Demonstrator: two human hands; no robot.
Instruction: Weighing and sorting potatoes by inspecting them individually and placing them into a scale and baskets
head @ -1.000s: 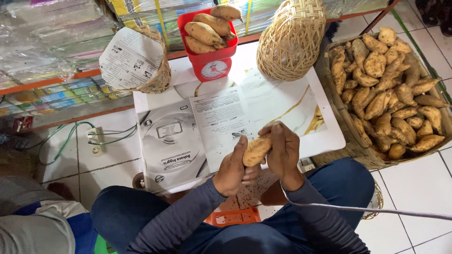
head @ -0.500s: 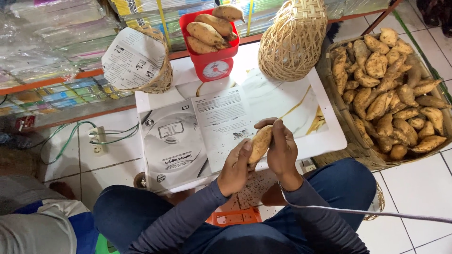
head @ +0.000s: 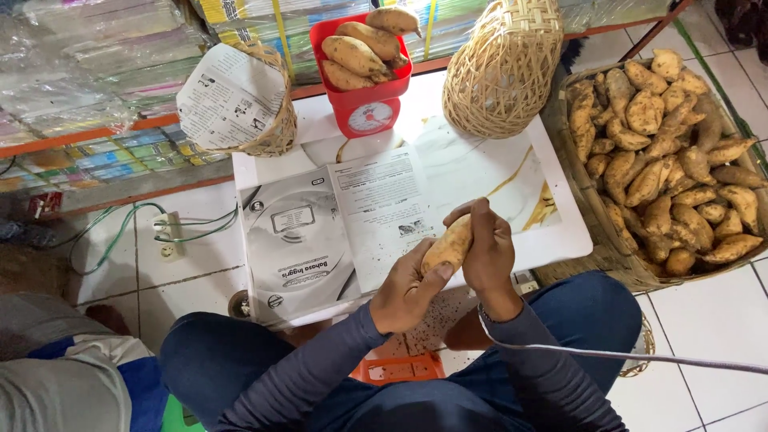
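Both my hands hold one tan sweet potato (head: 448, 245) upright above the near edge of a low white table (head: 560, 232). My left hand (head: 408, 294) cups its lower end with the thumb on its side. My right hand (head: 486, 248) wraps its upper right side. An open printed booklet (head: 336, 224) lies on the table just beyond the hands. At the table's far edge stands a red kitchen scale (head: 370, 108) whose pan holds three sweet potatoes (head: 356, 54).
A wide woven basket (head: 588, 210) full of sweet potatoes (head: 672, 160) sits on the floor at right. An upturned wicker basket (head: 502, 68) and a paper-lined basket (head: 240, 100) stand on the table's far side. A wall socket with green cables (head: 168, 236) lies at left.
The sweet potato has been turned from lying across my hands to standing more upright, and my right hand's fingers have slid up over its top.
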